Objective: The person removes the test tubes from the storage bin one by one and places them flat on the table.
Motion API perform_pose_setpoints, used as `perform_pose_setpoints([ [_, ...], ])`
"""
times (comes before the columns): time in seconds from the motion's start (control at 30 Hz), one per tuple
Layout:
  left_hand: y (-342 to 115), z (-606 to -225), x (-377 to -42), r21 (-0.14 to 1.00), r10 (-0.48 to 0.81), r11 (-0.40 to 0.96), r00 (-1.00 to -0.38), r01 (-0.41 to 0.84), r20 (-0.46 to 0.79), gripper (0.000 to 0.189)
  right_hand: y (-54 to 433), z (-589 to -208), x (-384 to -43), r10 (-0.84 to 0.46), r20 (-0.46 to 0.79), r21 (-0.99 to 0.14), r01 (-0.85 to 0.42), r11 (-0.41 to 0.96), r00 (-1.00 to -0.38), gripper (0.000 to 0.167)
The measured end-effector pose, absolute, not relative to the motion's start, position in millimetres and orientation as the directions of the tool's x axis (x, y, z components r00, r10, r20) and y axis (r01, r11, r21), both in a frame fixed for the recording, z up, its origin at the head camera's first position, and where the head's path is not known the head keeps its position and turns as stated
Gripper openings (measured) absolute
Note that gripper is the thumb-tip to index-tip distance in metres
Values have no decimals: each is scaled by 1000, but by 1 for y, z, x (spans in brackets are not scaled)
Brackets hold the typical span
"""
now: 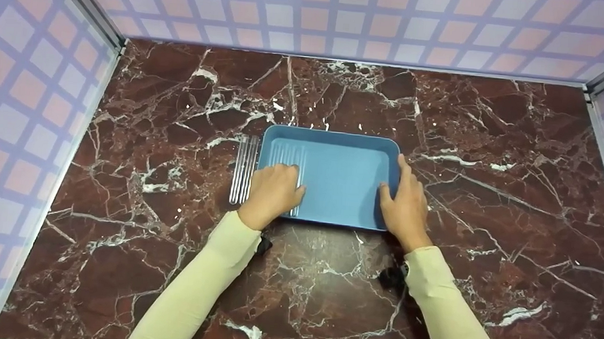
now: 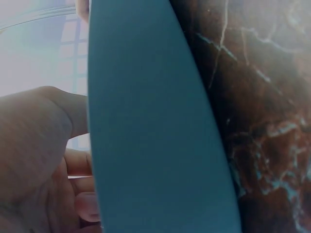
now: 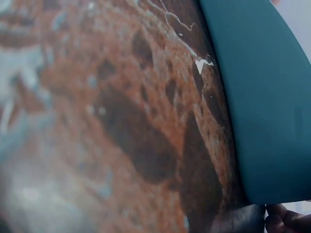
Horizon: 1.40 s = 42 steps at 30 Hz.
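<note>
In the head view a blue rectangular tray lies on the marbled surface. Several slim clear tubes lie side by side in its left part. My left hand reaches over the tray's front left with curled fingers, thumb against the rightmost tube. Its fingertips are hidden behind the tray wall in the left wrist view. My right hand holds the tray's right wall, thumb inside and fingers outside. In the right wrist view a bit of fingers shows below the tray's corner.
More clear tubes with rounded ends lie just outside the tray's left wall. Dark red marbled tabletop surrounds the tray. Checked panels stand at the back and both sides.
</note>
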<state>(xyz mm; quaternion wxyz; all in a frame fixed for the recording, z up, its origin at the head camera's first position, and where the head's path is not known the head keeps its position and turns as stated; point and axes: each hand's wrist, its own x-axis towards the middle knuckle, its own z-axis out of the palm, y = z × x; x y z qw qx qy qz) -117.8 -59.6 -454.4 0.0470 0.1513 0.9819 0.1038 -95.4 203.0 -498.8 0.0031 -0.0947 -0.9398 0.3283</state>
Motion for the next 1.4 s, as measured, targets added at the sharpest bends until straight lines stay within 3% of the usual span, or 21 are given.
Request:
perform_pose_setpoints([
  [0.47,-54,-460,-119,215,301,934,-953,286,-40,44,204,-500,-95,175,-57,-611,174,772,-983,68],
  [1.4,-57,-450,-116,219,283,935,-959,277,6,40,204,-500,-96,163,-42,-613,155,775,-986,68],
])
